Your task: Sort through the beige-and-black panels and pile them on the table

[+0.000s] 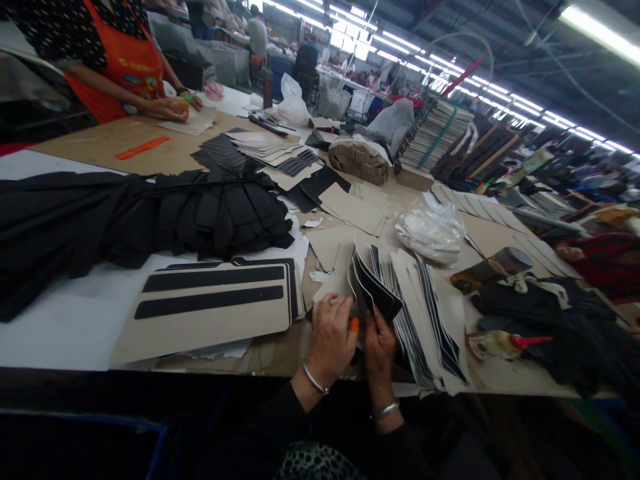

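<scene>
Black sleeves (265, 433), silver wrist bangles (316, 380), orange finger cover (354, 326) on the left hand (331, 337), leopard-spotted garment (315, 461)

Black sheet (381, 292), beige panel (200, 330) with black stripes (210, 303), black fabric strips (225, 217), orange apron (125, 63), pale-dotted black top (55, 27)

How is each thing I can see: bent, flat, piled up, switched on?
Raised panels: on edge, bent
Left hand: at the raised panels, grip unclear
Right hand: grip closed on the raised panels
Striped board: lying flat
Black strips: heaped
Clear bag: crumpled
Red-tipped bottle: seemingly on its side
Orange object: lying flat
Ceiling lights: lit
</scene>
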Available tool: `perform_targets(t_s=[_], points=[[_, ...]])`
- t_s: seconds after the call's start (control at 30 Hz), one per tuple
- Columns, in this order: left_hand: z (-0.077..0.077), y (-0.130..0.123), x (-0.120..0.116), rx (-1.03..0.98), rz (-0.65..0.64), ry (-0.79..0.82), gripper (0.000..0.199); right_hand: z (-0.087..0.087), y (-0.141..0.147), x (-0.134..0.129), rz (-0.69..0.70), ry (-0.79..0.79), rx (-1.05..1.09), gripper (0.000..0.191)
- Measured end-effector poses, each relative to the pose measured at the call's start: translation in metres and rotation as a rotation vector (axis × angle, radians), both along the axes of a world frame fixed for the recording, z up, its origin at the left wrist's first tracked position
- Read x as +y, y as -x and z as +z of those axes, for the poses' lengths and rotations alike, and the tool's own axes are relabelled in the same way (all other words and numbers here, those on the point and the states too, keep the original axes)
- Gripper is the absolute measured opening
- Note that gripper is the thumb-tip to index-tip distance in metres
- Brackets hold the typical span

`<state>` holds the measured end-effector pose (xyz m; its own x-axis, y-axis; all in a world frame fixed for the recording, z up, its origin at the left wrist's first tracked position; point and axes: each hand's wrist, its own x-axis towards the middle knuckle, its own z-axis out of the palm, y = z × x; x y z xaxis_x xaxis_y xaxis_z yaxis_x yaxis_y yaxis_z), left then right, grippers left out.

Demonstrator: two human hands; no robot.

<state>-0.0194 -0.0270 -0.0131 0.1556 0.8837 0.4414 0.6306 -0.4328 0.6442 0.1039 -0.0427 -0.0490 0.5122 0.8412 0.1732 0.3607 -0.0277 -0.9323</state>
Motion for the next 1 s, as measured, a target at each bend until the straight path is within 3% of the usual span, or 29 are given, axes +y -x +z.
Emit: perform_targets(t_s=[0.27,0.43,0.63,0.8,1.0], points=[[-0.008,-0.028,-0.01,-0.181,-0.153,0.093,0.057,-0.003,-0.007,-0.005,0.111,-0.006,0.037,0.054],[-0.008,-0.018,-0.013,-0.147,-0.245,0.051,0.058,-0.01,-0.008,-0.006,0.005,-0.024,0.01,0.054],[-0.002,0.016,-0.003,0.153,0.185,0.011,0.055,-0.001,0.002,0.0,-0.069,-0.065,-0.045,0.052],[-0.001,0.021,0.007,0.3,0.204,0.092,0.049,-0.001,0.002,0.001,-0.056,-0.09,-0.032,0.052],[-0.007,0.011,-0.001,0.167,0.232,0.096,0.047,-0.002,0.001,0.0,-0.041,-0.092,-0.013,0.051]])
